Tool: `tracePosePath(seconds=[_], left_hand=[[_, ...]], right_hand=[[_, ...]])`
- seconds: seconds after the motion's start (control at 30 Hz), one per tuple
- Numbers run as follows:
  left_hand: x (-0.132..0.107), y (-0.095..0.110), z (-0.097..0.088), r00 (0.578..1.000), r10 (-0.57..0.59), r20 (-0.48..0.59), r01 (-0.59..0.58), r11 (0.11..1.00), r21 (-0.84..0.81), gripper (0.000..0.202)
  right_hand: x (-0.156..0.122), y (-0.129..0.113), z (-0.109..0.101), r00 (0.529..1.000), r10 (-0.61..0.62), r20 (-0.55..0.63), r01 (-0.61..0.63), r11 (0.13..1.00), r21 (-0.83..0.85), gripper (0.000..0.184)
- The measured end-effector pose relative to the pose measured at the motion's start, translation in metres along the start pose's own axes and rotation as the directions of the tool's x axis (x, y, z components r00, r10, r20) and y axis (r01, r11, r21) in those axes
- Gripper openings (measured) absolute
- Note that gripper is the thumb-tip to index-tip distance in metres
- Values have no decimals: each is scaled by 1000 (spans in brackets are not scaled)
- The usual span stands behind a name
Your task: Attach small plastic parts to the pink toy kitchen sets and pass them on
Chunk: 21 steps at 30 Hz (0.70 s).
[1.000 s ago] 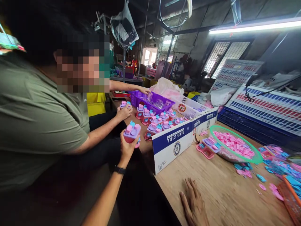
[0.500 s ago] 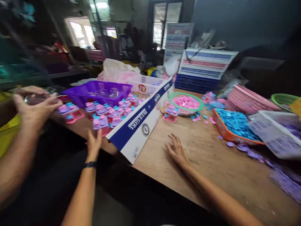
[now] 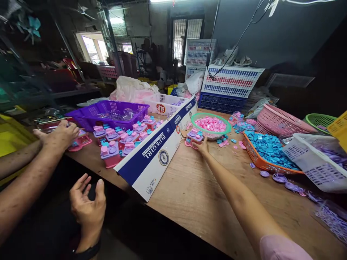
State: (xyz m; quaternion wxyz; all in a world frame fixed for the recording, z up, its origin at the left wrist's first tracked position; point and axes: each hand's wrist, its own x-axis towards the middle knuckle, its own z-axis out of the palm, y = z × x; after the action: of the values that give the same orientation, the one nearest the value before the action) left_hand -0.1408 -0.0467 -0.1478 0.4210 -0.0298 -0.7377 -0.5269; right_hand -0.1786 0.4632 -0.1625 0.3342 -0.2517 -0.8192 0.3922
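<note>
My right hand reaches across the table, its fingers closed on the near right side of a small pink and purple toy stove. Part of the toy is hidden by those fingers. My left hand, with a dark band at the wrist, hangs in front of the table edge, fingers loosely bent and apart, holding nothing. Closest to it is a group of similar toy stoves with blue and pink tops. A long white and blue cardboard strip stands between that group and my right arm.
Another person's hands work at the left by a purple basket. A green-rimmed basket holds pink pieces; an orange basket holds blue ones. Farther right are a white basket and purple parts.
My right hand has moved forward from the bare tabletop onto the toy stove. My left hand has drawn back from the grouped toys toward me. The co-worker's hands have shifted and the view has tilted.
</note>
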Motion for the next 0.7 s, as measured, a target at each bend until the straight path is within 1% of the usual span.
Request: tracePosePath(seconds=[0.07, 0.13, 0.17, 0.2, 0.23, 0.27, 0.3, 0.33, 0.37, 0.43, 0.47, 0.5, 0.53, 0.57, 0.6, 0.63, 0.67, 0.7], left_hand=[[-8, 16, -4, 996, 81, -28, -81, 997, 0, 62], [-22, 36, -8, 984, 171, -46, -171, 985, 1, 59], [-30, 47, -10, 977, 211, -35, -211, 977, -9, 57], [-40, 58, -11, 970, 243, -6, -243, 970, -31, 55], [-50, 70, -12, 963, 268, 40, -265, 962, -68, 55], [-60, 81, -13, 951, 290, 103, -278, 953, -117, 56], [-69, 92, -13, 934, 307, 183, -277, 945, -172, 59], [-77, 101, -12, 905, 321, 279, -264, 938, -225, 66], [-85, 109, -12, 861, 334, 384, -240, 932, -271, 79], [-97, 121, -13, 738, 355, 575, -176, 922, -344, 108], [-100, 125, -15, 675, 360, 644, -138, 919, -370, 116], [-103, 127, -19, 631, 354, 690, -96, 918, -384, 116], [-103, 129, -24, 615, 337, 713, -53, 920, -389, 109], [-103, 129, -30, 624, 305, 719, -12, 924, -381, 97], [-100, 128, -38, 654, 259, 711, 22, 933, -360, 83], [-96, 126, -47, 698, 206, 685, 42, 944, -327, 72], [-90, 124, -56, 753, 151, 641, 47, 958, -282, 63], [-84, 120, -64, 814, 97, 572, 42, 973, -225, 57]], right_hand=[[-14, 0, -6, 998, 62, -24, -61, 996, 62, 94], [-39, -6, -17, 989, 151, 0, -149, 976, 160, 102], [-58, -11, -24, 980, 192, 43, -197, 955, 222, 106], [-79, -17, -33, 967, 226, 117, -251, 921, 297, 111], [-104, -24, -43, 956, 234, 179, -285, 887, 364, 113], [-130, -32, -55, 942, 197, 272, -296, 872, 390, 111], [-157, -40, -67, 921, 134, 365, -284, 874, 395, 106], [-184, -49, -79, 877, 56, 478, -267, 883, 386, 98], [-209, -59, -89, 837, -7, 547, -242, 892, 381, 93], [-253, -81, -103, 760, -142, 635, -158, 906, 392, 90], [-269, -92, -106, 730, -187, 657, -132, 905, 404, 89], [-282, -103, -106, 704, -224, 674, -109, 904, 414, 88], [-292, -112, -103, 682, -256, 685, -90, 900, 426, 86], [-298, -120, -100, 661, -291, 692, -68, 895, 441, 84], [-301, -126, -95, 638, -340, 691, -29, 886, 463, 82], [-303, -131, -90, 613, -402, 680, 25, 870, 492, 82], [-303, -134, -84, 587, -464, 664, 90, 852, 516, 83], [-302, -136, -79, 566, -518, 641, 163, 833, 529, 83]])
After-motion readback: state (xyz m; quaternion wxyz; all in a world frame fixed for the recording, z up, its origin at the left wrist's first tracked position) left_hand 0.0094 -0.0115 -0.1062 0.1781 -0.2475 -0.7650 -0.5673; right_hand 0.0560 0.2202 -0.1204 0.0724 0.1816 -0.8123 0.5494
